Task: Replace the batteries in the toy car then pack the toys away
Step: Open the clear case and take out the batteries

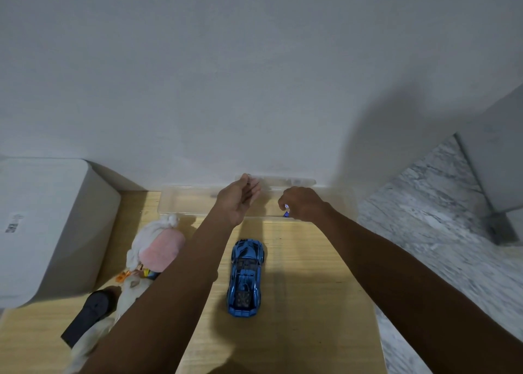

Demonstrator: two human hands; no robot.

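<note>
A shiny blue toy car (pixel 246 280) stands on the wooden table (pixel 311 274), nose towards the wall. Behind it, along the wall, lies a clear plastic box (pixel 184 203). My left hand (pixel 239 201) is raised over the box and pinches the left end of its clear lid (pixel 285 181), which is lifted. My right hand (pixel 301 203) hovers over the right part of the box, fingers curled round a small blue and white battery (pixel 287 211). A pink and white plush toy (pixel 158 246) lies left of the car, partly hidden by my left forearm.
A black remote-like handle (pixel 87 314) lies at the front left beside the plush toy. A large white box (pixel 42 226) stands at the table's left side. The marbled floor (pixel 424 218) shows to the right of the table's edge.
</note>
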